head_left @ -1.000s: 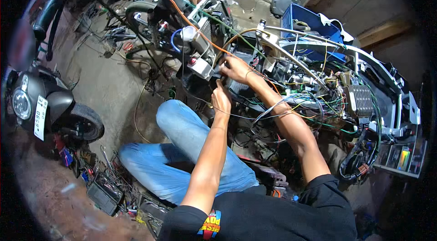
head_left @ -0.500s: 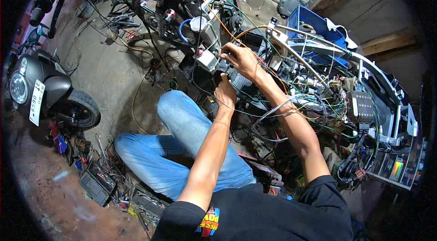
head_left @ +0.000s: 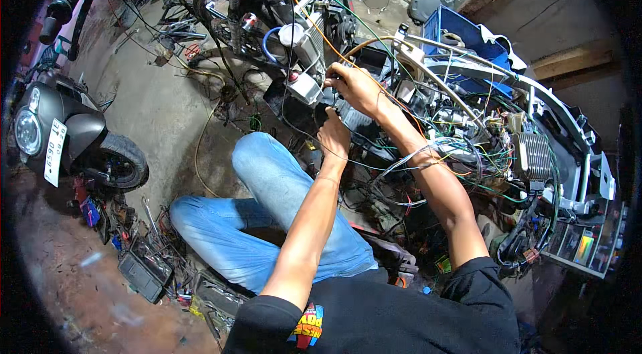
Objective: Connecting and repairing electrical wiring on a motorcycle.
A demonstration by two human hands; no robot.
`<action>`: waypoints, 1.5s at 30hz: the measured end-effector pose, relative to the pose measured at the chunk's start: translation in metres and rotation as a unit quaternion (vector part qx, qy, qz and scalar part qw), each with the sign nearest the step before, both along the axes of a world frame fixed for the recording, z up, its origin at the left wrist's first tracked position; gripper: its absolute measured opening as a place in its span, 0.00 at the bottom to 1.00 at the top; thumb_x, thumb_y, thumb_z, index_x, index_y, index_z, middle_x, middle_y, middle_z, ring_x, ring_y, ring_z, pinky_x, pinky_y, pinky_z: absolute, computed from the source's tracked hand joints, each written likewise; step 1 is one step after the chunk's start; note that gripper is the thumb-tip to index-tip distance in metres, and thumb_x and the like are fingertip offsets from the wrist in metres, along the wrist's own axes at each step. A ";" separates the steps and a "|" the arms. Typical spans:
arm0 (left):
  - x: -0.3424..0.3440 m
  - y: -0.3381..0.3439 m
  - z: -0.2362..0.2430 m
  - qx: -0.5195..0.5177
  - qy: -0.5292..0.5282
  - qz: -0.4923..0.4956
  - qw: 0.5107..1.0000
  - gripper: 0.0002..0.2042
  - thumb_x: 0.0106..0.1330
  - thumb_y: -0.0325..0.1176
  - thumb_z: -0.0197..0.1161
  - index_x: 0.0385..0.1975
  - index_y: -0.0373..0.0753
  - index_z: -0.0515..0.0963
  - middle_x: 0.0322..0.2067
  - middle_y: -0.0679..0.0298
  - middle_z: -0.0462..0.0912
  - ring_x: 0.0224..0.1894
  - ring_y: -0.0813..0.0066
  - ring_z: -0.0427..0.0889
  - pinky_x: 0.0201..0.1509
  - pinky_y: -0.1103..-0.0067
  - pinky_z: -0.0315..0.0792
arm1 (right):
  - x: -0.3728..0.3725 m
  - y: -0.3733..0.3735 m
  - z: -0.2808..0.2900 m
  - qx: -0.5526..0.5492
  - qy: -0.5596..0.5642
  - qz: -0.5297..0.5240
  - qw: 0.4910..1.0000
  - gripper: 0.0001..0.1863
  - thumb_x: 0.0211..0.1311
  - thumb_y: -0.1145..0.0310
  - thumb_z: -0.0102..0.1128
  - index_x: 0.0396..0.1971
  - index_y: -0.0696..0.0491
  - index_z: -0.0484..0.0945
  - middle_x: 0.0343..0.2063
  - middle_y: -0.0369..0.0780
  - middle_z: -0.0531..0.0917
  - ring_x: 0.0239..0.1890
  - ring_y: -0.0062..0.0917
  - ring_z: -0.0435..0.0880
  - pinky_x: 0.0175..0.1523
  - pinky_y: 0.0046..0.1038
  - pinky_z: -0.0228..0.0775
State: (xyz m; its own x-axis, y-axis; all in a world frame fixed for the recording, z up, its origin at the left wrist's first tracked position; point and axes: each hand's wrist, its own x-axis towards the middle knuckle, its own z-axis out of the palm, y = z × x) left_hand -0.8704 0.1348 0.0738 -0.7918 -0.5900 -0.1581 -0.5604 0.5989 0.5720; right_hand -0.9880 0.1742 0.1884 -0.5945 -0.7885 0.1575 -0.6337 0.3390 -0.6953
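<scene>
Both my hands work close together at a stripped-down scooter with bare wiring. My right hand [head_left: 356, 92] has its fingers curled together beside a silver box-shaped part [head_left: 305, 89] with a small red piece on it. Just below, my left hand [head_left: 334, 134] is closed at a dark part, its thumb and finger pointing up toward the right hand. Whatever either hand grips is too small or hidden to make out. A round white cap [head_left: 291, 35] and a blue hose [head_left: 269, 45] sit beyond the box. An orange wire [head_left: 317, 27] runs down past the right hand.
Loose wires [head_left: 441, 150] tangle around my right forearm, beside a finned metal part [head_left: 533, 155] and a bent frame [head_left: 568, 128]. Behind stands a blue crate [head_left: 461, 39]. A dark scooter [head_left: 73, 123] is parked left. Tools and a black case [head_left: 145, 272] lie on the floor.
Hardly anything differs. My left hand has shifted and turned slightly beneath the right one, which stays by the silver box. The whole view has moved a little.
</scene>
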 end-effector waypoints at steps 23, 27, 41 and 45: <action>-0.002 0.009 -0.016 -0.148 0.037 0.002 0.988 0.14 0.68 0.32 0.50 0.49 0.30 0.68 0.21 0.51 0.83 0.24 0.52 0.85 0.27 0.62 0.79 | -0.010 -0.012 0.013 0.181 0.027 0.203 0.962 0.08 0.55 0.74 0.58 0.36 0.55 0.77 0.29 0.49 0.83 0.37 0.45 0.84 0.40 0.41 0.75; -0.002 0.008 -0.014 -0.156 0.040 -0.001 0.987 0.14 0.69 0.31 0.49 0.49 0.29 0.68 0.21 0.51 0.83 0.23 0.52 0.84 0.26 0.63 0.78 | -0.009 -0.010 0.016 0.192 0.022 0.224 0.955 0.07 0.57 0.73 0.58 0.36 0.53 0.78 0.28 0.49 0.83 0.35 0.46 0.83 0.40 0.42 0.74; -0.002 0.009 -0.010 -0.184 0.007 -0.012 0.983 0.05 0.66 0.30 0.55 0.37 0.38 0.75 0.23 0.58 0.84 0.25 0.62 0.86 0.27 0.70 0.80 | -0.001 0.004 0.016 0.155 0.053 0.247 0.955 0.08 0.53 0.71 0.61 0.34 0.55 0.77 0.28 0.48 0.83 0.35 0.46 0.83 0.41 0.41 0.75; -0.003 0.010 -0.018 -0.188 0.023 -0.010 0.982 0.09 0.67 0.32 0.52 0.41 0.34 0.72 0.22 0.58 0.83 0.22 0.60 0.84 0.24 0.69 0.79 | -0.003 0.004 0.019 0.140 0.008 0.227 0.964 0.07 0.55 0.73 0.61 0.33 0.56 0.78 0.28 0.48 0.84 0.35 0.45 0.83 0.40 0.41 0.74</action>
